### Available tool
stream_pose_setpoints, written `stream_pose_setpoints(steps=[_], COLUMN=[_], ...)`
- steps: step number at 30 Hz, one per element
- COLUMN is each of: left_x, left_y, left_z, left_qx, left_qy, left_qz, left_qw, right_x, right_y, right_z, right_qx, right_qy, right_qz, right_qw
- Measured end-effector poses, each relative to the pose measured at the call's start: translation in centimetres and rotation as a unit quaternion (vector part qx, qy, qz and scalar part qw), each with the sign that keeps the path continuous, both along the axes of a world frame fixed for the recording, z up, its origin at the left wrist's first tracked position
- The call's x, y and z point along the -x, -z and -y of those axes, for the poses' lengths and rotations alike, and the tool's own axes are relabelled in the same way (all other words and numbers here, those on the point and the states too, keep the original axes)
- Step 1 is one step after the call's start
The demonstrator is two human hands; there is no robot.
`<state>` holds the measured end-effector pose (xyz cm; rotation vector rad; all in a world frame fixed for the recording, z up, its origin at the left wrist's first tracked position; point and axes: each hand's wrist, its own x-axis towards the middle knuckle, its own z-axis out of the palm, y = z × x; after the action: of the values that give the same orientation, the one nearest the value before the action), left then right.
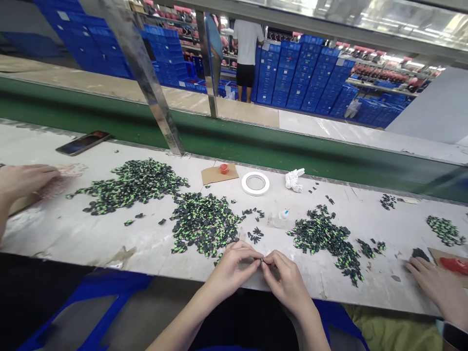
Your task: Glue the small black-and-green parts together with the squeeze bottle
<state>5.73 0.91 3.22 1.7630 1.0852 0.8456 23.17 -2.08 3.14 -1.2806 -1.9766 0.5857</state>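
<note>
My left hand and my right hand meet at the table's front edge, fingertips pinched together around a tiny dark part. Its details are too small to make out. Just beyond my left hand lies a pile of small black and green parts. A few loose black pieces are scattered beyond my fingers, beside a clear plastic bag. To the right spreads another black and green pile.
A roll of white tape, cardboard with a red cup and crumpled tissue lie farther back. A phone is at left. Other people's hands rest at the left and right. Metal posts rise behind.
</note>
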Motion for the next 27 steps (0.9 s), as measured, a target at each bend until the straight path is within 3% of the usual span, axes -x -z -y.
stream_pose_setpoints(steps=[6,9,15,20,27], left_x=[-1.0,-1.2,-1.1,-0.6,-0.1], left_y=[-0.5,-0.2,-0.5,-1.3,-1.5], left_z=[0.3,0.6,0.8,0.7,1.0], left_qx=[-0.002,0.004,0.048,0.078,-0.001], left_qy=[0.023,0.004,-0.03,-0.01,0.01], left_qz=[0.002,0.012,0.078,0.135,0.112], left_qw=[1.0,1.0,0.995,0.988,0.994], right_x=[-1.6,-1.8,-1.4,-1.2,-0.4], right_y=[-0.7,-0.7,-0.5,-0.9,-0.7], right_z=[0.2,0.3,0.5,0.7,0.3], right_qx=[0.028,0.058,0.086,0.159,0.217], right_qy=[-0.025,-0.038,-0.012,0.014,0.049], right_qz=[0.007,-0.008,-0.099,-0.185,-0.289], right_qw=[0.999,0.998,0.991,0.97,0.931])
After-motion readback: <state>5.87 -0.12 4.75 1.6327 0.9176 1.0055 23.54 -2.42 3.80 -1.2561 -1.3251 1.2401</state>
